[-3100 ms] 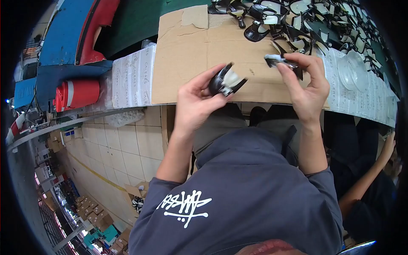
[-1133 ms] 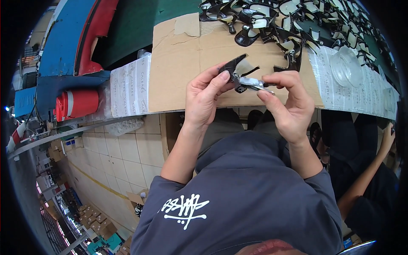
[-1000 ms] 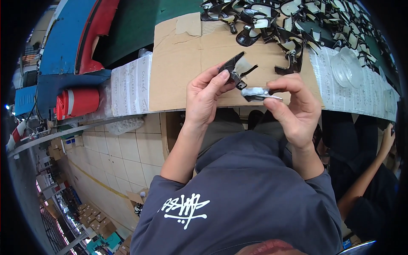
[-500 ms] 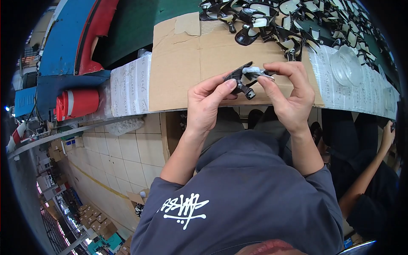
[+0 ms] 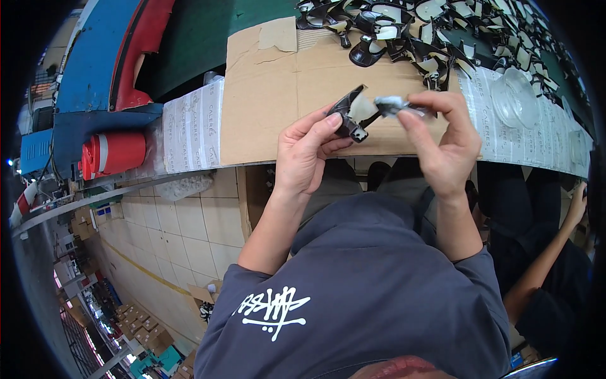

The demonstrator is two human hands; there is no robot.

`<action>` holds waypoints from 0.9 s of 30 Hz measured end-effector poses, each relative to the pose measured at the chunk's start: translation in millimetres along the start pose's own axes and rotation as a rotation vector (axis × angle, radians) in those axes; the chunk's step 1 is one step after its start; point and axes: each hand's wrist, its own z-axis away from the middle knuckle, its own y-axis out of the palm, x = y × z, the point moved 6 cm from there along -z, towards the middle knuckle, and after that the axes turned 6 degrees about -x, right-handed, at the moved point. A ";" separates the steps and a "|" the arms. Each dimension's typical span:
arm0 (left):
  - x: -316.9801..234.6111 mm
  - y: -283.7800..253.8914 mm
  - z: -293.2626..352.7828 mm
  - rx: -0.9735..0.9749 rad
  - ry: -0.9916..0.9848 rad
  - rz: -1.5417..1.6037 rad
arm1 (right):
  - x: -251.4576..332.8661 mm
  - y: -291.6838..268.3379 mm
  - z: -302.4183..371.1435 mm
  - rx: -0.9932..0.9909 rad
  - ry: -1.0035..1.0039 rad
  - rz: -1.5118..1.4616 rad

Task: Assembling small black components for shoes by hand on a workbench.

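Observation:
My left hand (image 5: 304,148) grips a glossy black shoe heel (image 5: 346,114) between thumb and fingers, above the cardboard. A cream-coloured inner face shows on the heel, turned toward the right. In my right hand (image 5: 447,148), thumb and forefinger pinch a small, pale-tipped thing (image 5: 391,105). Motion blurs it; it may be a brush, but its kind cannot be told. Its tip sits just right of the heel, apparently a little apart from it.
Brown cardboard (image 5: 265,107) covers the bench before me. Many similar black and cream pieces (image 5: 435,38) lie piled at the far right. Clear plastic bowls (image 5: 514,98) stand right, a red container (image 5: 120,153) left. A co-worker's arm (image 5: 549,252) shows at the right.
My right hand has drawn back to the right with the pale-tipped thing, away from the heel. The left hand has tilted the heel slightly, so more of its cream face shows.

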 end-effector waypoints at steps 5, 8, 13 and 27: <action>2.8 4.0 0.4 -0.016 -0.022 0.007 | 6.0 17.2 13.8 0.056 -0.052 0.003; 2.2 1.7 1.5 -0.032 -0.014 -0.011 | 4.4 14.2 11.0 0.033 -0.107 0.105; 2.1 -4.6 1.7 -0.030 -0.018 0.000 | 1.4 7.3 3.2 0.003 -0.113 0.136; 3.5 -14.1 -2.8 -0.065 -0.099 0.107 | -17.5 -5.8 -0.3 -0.032 0.065 0.087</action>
